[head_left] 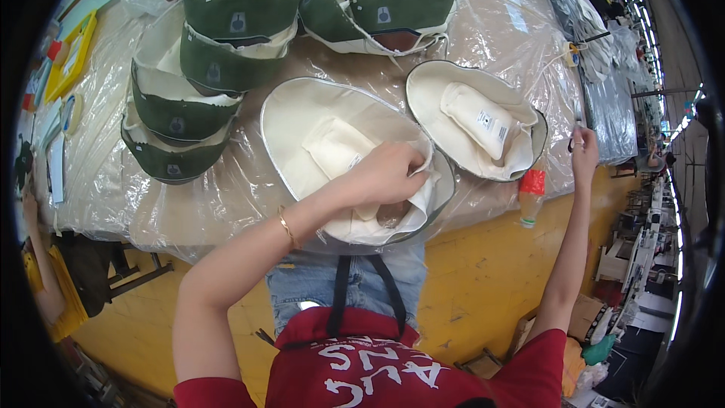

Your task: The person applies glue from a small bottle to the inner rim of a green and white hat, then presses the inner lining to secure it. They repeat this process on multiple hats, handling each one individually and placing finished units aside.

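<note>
My left hand (396,172) is closed on the rim of a cream-lined fabric shell (302,106), its fingers pinching the cloth. The shell lies open side up at the table's near edge, and a cream padded piece (332,143) with a label sits inside, partly hidden by my forearm. To its right rests a second cream-lined shell (427,91) with a similar labelled pad (472,117). Out to the right, my right hand (584,153) is raised and closed round small scissors (578,115), blades pointing away from me; their handle is mostly covered.
Stacked green shells with cream linings (242,19) fill the far left and middle. Clear plastic sheeting (498,15) covers the table. A bottle with a red label (532,183) is at the near right edge. Farther left are a yellow tray (72,57), a tape roll (72,113) and another person's arm (49,283).
</note>
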`<control>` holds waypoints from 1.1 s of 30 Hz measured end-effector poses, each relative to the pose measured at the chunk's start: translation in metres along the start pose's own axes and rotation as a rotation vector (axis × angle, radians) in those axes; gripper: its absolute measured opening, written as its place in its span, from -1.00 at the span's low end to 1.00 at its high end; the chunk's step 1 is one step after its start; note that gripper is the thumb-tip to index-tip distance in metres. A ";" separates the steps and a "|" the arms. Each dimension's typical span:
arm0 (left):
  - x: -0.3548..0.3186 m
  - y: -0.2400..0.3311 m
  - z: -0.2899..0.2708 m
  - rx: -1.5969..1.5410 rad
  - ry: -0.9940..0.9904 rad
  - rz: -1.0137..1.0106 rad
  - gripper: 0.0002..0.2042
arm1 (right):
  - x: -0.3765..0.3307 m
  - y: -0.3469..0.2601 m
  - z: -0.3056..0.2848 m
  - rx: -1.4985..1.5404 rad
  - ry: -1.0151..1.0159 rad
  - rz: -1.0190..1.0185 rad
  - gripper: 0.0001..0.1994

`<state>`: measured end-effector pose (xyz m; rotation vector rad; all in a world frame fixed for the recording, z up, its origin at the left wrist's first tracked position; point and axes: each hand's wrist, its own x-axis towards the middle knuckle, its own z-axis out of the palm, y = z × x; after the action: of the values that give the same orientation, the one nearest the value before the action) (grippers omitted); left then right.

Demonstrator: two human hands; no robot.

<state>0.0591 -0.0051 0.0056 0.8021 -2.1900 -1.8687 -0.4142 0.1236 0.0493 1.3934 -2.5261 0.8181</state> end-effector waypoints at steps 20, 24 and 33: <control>0.014 -0.005 0.006 -0.039 0.053 -0.019 -0.75 | -0.106 -0.315 -0.013 -0.417 -0.491 -1.029 -0.75; 0.016 -0.005 0.005 0.005 0.031 -0.024 -0.76 | -0.121 -0.314 0.001 -0.562 -0.424 -1.033 -0.73; 0.015 -0.001 0.004 -0.047 -0.003 -0.092 -0.79 | -0.138 -0.310 0.013 -0.791 -0.360 -1.121 -0.77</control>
<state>0.0450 -0.0086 0.0008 0.9066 -2.1365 -1.9565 -0.0815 0.0885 0.1083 2.2174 -1.4072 -0.5851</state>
